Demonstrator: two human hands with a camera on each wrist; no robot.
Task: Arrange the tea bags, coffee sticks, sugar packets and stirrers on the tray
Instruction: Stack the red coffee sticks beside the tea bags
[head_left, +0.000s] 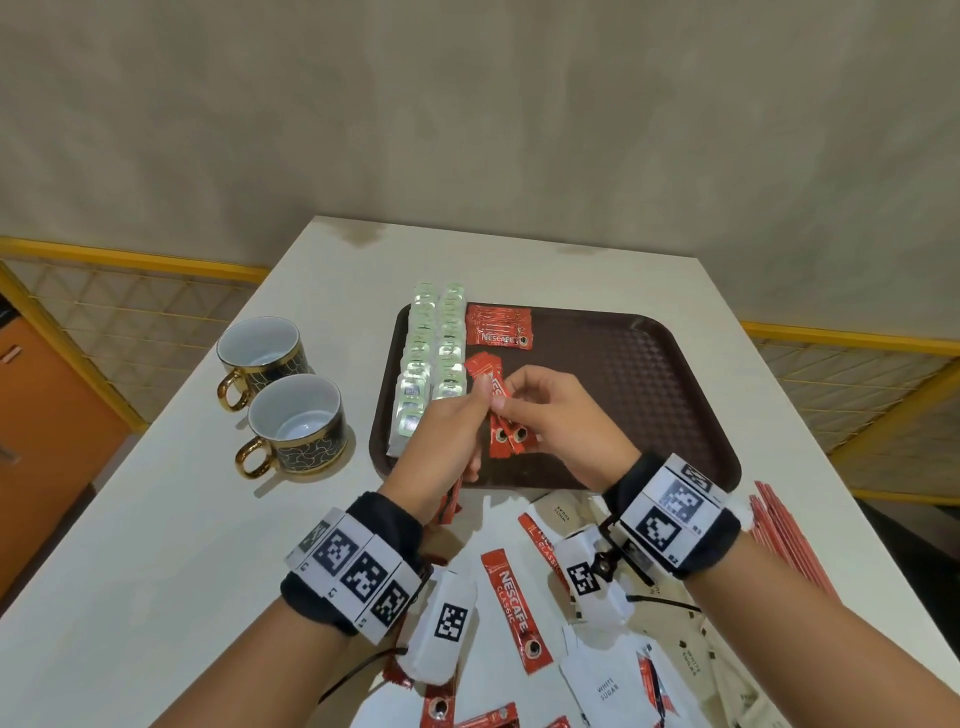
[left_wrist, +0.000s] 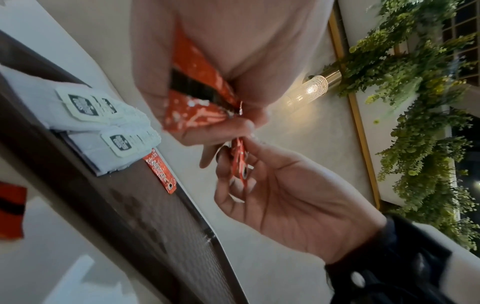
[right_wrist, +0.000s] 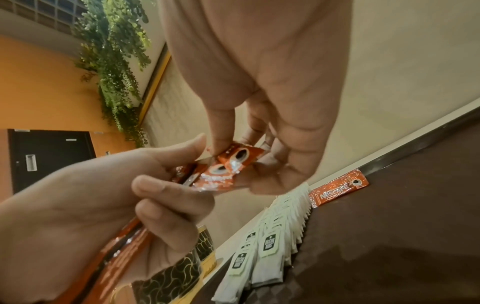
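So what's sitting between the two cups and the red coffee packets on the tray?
Two rows of white tea bags lie there, along the left side of the tray, between the cups and the red coffee sticks. The head view shows it.

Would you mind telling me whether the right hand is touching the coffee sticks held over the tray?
Touching. The right wrist view shows the right hand pinching the end of the coffee sticks, with fingertips pressed on the wrapper.

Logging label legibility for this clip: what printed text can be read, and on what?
"NESCAFE CLASSIC": loose coffee stick on the table.
"NESCAFE": coffee sticks lying on the tray.
"WHITE SUGAR": sugar packet.
Tea bag tags: print too blurred.
Wristband markers: patterns, lettering too small.
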